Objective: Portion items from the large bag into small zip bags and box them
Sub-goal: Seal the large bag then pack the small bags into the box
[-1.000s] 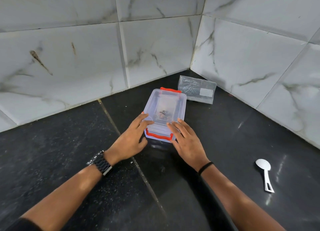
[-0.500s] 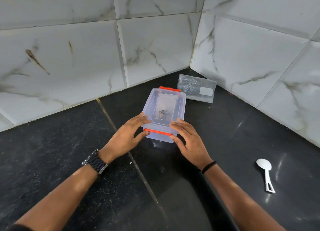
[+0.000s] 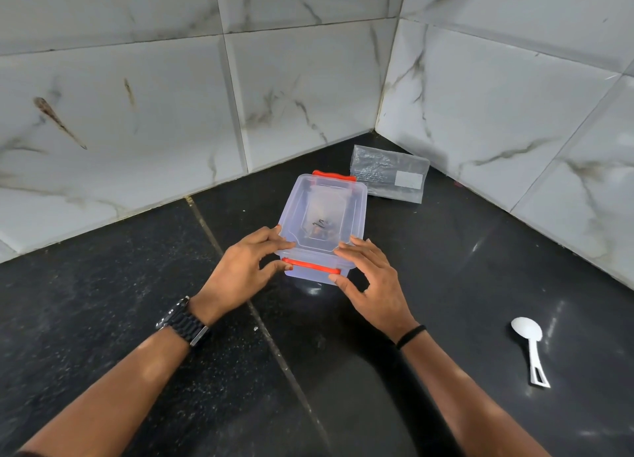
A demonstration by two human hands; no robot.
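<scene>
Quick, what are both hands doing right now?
Left hand: pinches the box at its red latch.
Right hand: pinches the same latch end.

Dark speckled stone counter (image 3: 144, 319), glossy, meets marbled wall tiles in corner. Pale grout seam runs diagonally across surface from back wall toward near edge. Clear plastic box (image 3: 322, 226) with orange latches sits on counter near corner, lid on, small dark contents faintly visible through lid. Clear large bag (image 3: 389, 178) with white label lies flat just behind box, close to corner walls. White plastic spoon (image 3: 530, 346) lies well apart at right, bowl toward wall.
</scene>
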